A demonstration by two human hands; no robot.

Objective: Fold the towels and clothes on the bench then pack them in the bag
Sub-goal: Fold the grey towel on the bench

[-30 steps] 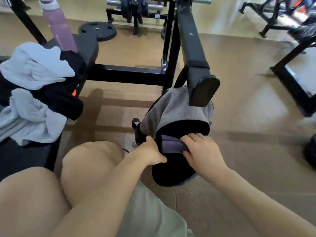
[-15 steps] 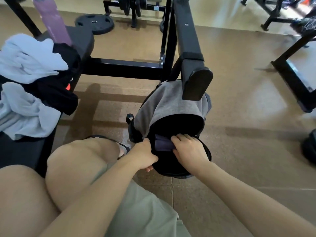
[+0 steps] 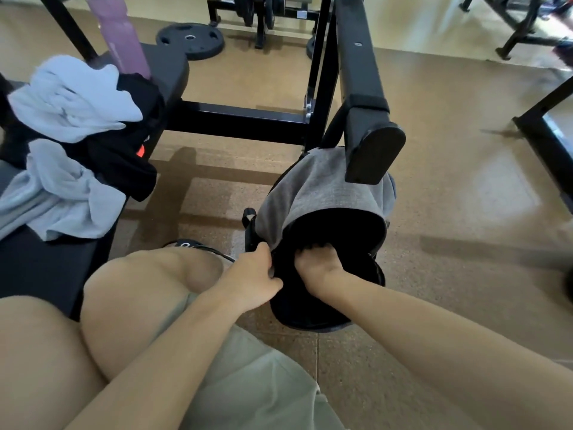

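Your left hand (image 3: pixel 259 276) sits just below the middle of the frame, fingers curled over the near left rim of the bag (image 3: pixel 328 193) and pinching it. Your right hand (image 3: pixel 317 268) is beside it, sunk past the knuckles into the bag's dark mouth; its fingers curl downward inside, and you cannot tell what they hold, if anything. The bag stands on the floor (image 3: pixel 449 187) at center frame, a soft cylinder with a grey, felt-like outer skin and a black lining, a small black loop (image 3: pixel 249 214) sticking out at its left side. A black steel leg (image 3: pixel 361 72) with a broad rubber foot (image 3: pixel 376 155) comes down from the top of the frame and rests against the bag's far side, covering part of it. At the left edge lies the bench (image 3: pixel 46 268), padded and matte black, and on it the clothes wait unfolded: a pale blue towel (image 3: pixel 74 99) crumpled at upper left, a black garment (image 3: pixel 124 162) with a small orange tag under it, and a second pale blue towel (image 3: pixel 62 200) bunched nearer you. A pink bottle (image 3: pixel 122 35) stands upright behind the pile. A round weight plate (image 3: pixel 189 40) lies flat on the speckled tan floor at the top. Your bare knees fill the lower left.
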